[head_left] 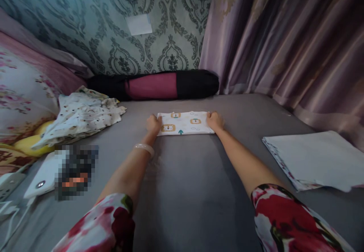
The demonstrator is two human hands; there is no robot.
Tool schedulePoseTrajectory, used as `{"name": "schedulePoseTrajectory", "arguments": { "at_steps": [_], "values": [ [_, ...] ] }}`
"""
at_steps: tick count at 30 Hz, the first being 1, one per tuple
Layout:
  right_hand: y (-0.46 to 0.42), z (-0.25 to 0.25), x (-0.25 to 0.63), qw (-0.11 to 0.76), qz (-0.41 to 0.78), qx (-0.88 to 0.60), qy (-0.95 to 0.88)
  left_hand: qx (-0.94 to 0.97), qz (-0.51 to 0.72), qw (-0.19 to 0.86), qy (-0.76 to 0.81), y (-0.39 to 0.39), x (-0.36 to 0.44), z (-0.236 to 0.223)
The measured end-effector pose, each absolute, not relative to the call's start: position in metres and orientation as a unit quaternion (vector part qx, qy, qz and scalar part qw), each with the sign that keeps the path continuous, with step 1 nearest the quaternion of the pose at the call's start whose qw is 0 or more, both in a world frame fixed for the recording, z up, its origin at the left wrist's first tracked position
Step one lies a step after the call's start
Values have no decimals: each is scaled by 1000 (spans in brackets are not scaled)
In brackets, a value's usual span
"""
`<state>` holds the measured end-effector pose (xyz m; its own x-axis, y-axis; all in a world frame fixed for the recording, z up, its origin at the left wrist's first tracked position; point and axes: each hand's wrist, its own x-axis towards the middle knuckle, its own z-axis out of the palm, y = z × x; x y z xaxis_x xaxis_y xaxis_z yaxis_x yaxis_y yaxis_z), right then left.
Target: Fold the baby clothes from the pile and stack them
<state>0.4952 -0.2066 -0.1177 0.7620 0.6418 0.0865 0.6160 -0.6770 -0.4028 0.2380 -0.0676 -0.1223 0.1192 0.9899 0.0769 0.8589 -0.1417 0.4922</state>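
Observation:
A white cloth (186, 124) with orange lion faces and green arrows is folded into a flat rectangle over the grey bed sheet (199, 176). My left hand (154, 124) is closed on its left end, with a pale bangle (144, 149) at the wrist. At the opposite end my right hand (215, 121) grips the cloth's edge between thumb and fingers. Both arms reach straight forward, and the cloth is stretched flat between the hands. Whether it touches the sheet along its whole underside I cannot tell.
Behind lies a long black and maroon bundle (150, 86) against the patterned wall. To the left are a crumpled spotted cloth (82, 111), a white device (47, 174) with a cable, and a power strip (11, 183). A folded white cloth (315, 159) lies right, below the curtain (256, 36).

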Motion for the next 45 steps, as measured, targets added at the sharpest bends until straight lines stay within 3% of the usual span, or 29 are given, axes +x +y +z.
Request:
{"name": "schedulePoseTrajectory", "arguments": {
  "at_steps": [5, 11, 14, 19, 26, 45],
  "values": [
    [-210, -114, 505, 214, 80, -906, -356, 731, 194, 191, 626, -67, 234, -120],
    [-216, -101, 477, 234, -8, -900, -367, 800, 222, 37, 556, -94, 247, -113],
    [-211, -99, 447, 206, -53, -847, -488, 859, 202, 30, 470, -111, 265, -113],
    [-197, -106, 412, 139, -29, -753, -642, 899, 177, 50, 398, -122, 290, -121],
    [-181, -115, 403, 114, 4, -749, -652, 905, 112, 62, 405, -115, 290, -132],
    [-186, -133, 409, 137, -26, -792, -594, 862, 142, 37, 485, -114, 283, -139]
  ]
}}
